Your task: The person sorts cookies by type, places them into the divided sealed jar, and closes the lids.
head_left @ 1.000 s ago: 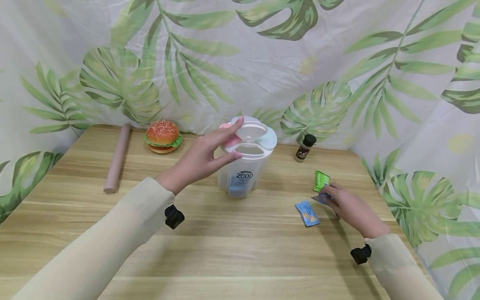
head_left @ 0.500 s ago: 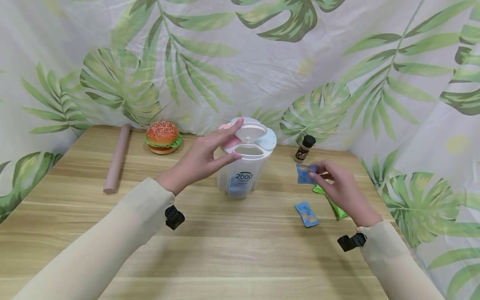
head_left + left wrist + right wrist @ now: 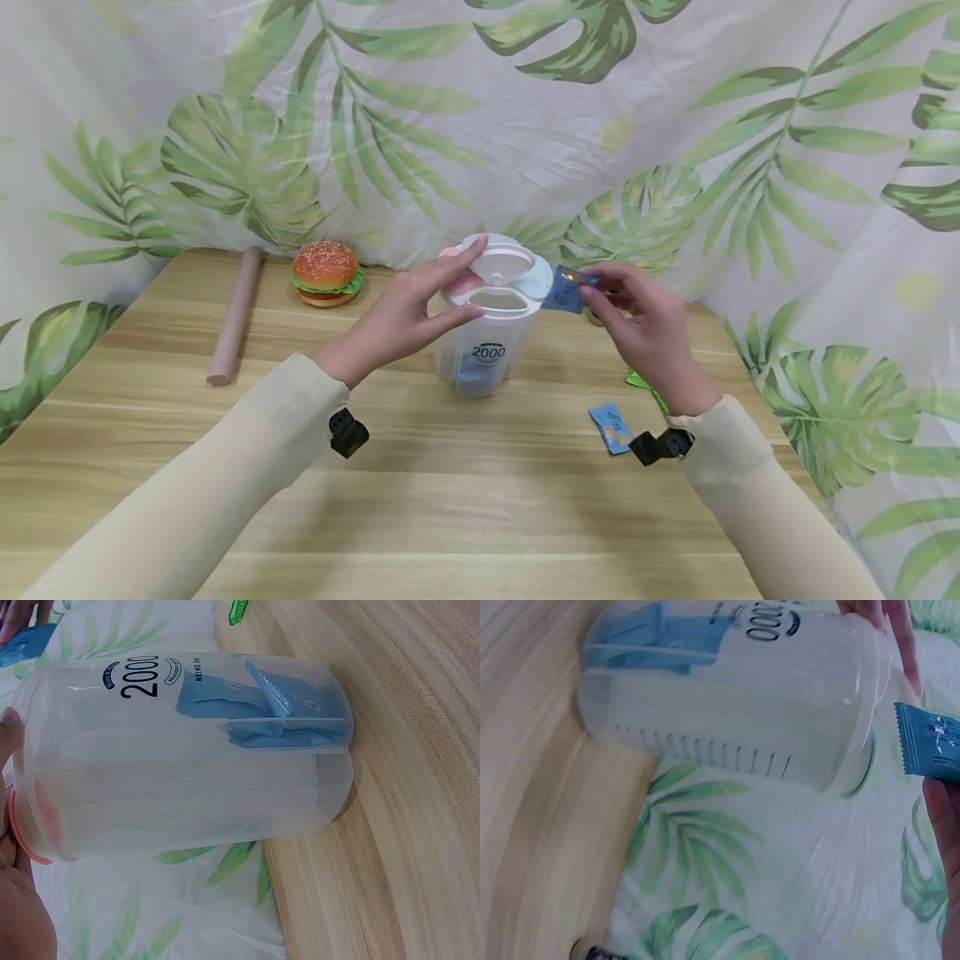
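A clear plastic food storage container (image 3: 489, 367), marked 2000, stands upright on the table with one flap of its sectioned lid raised. My left hand (image 3: 397, 315) holds the lid, thumb at the front rim and index finger beside the raised flap. Between thumb and fingers, my right hand (image 3: 648, 325) pinches a small blue snack packet (image 3: 564, 292) at the lid's right side. In the right wrist view the packet's crimped end is just beyond the lid. Through the wall, several blue packets (image 3: 225, 697) show in one compartment at the bottom.
Another blue packet (image 3: 611, 427) lies on the table (image 3: 465, 508) at right, near green packets (image 3: 637, 379) partly hidden by my right arm. A capped bottle (image 3: 600, 952) is mostly behind that hand. A toy hamburger (image 3: 326, 271) and pinkish rod (image 3: 236, 321) lie at back left.
My right hand has lifted the blue packet from beside the green packets and carried it up and left to the container's lid. The left hand has stayed in place.
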Action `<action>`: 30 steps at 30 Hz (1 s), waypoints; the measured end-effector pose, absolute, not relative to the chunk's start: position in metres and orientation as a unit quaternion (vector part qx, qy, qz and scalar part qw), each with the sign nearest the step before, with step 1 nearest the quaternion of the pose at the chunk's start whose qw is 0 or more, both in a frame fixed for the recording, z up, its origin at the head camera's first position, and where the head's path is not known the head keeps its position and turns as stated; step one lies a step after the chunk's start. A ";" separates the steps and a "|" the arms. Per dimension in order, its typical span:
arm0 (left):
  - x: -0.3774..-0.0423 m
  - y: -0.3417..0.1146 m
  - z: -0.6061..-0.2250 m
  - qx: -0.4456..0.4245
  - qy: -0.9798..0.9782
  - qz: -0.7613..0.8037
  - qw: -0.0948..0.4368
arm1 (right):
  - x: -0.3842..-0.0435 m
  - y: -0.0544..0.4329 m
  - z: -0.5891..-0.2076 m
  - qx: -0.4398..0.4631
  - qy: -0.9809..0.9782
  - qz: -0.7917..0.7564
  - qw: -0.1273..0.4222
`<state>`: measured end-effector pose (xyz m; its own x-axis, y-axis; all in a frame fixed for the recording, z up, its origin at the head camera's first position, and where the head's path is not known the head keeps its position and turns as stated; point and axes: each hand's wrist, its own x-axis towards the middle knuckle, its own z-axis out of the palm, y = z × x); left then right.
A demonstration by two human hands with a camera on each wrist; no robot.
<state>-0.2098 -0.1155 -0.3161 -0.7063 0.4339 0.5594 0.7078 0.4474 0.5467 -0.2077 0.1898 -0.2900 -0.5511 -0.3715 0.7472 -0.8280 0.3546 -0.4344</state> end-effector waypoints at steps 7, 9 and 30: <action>-0.209 -0.118 -0.317 -0.336 -0.834 -0.401 0.174 | -0.211 0.157 -0.281 0.422 -0.754 0.417 0.284; -0.209 -0.116 -0.315 -0.338 -0.835 -0.399 0.173 | -0.213 0.152 -0.282 0.423 -0.757 0.407 0.287; -0.211 -0.115 -0.315 -0.341 -0.834 -0.402 0.163 | -0.217 0.140 -0.301 0.481 -0.785 0.313 0.236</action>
